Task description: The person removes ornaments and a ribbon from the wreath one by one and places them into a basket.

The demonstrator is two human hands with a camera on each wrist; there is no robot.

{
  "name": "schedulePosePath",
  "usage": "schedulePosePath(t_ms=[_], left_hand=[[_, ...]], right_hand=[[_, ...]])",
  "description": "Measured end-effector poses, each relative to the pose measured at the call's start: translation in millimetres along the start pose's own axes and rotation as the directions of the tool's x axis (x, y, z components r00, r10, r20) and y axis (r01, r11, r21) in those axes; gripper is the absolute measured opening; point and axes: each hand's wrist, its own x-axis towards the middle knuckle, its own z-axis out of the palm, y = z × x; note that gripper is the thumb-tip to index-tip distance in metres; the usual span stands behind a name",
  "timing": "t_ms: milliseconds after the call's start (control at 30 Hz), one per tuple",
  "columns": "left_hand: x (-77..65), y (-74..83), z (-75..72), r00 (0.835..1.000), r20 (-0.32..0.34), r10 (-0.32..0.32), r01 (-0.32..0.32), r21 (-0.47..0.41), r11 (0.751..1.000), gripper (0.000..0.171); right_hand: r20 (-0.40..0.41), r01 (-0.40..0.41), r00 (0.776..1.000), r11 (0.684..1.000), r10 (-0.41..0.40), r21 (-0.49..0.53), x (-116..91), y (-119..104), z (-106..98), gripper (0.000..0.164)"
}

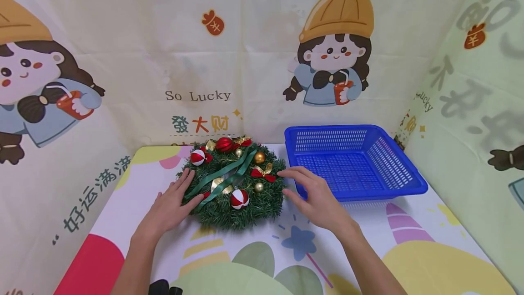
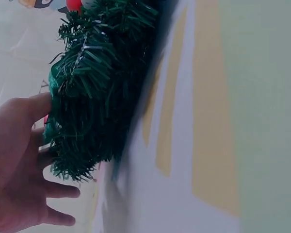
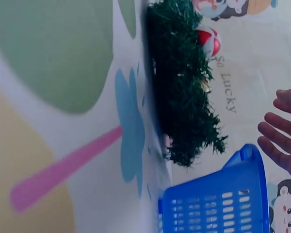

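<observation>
A green Christmas wreath point(image 1: 262, 206) lies on the table, trimmed with red-and-white balls, gold balls, red and gold bows and a green ribbon point(image 1: 221, 175). At its left side my left hand point(image 1: 173, 204) rests with fingers spread over the needles; in the left wrist view the thumb and fingertips point(image 2: 39, 104) meet the wreath's edge. My right hand point(image 1: 313, 197) is held just off the wreath's right side, its fingers extended toward a red bow point(image 1: 263, 175). The right wrist view has that hand's fingers point(image 3: 276, 131) apart from the wreath point(image 3: 179, 87), holding nothing.
Right of the wreath stands a blue plastic basket point(image 1: 356, 167) with slotted sides, near my right hand. A printed cloth point(image 1: 262, 58) hangs behind and along both sides. A patterned cover point(image 1: 254, 263) lies over the table. Something black point(image 1: 163, 287) shows at the bottom edge.
</observation>
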Motion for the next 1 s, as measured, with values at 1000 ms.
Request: schedulePosePath(t_ms=[1000], left_hand=[[2.2,-18.0,-3.1,0.992,0.068,0.107,-0.094,-0.170,0.981,0.082]], right_hand=[[0.133,-0.145,0.983,0.983,0.130,0.109,41,-7,38,0.037]])
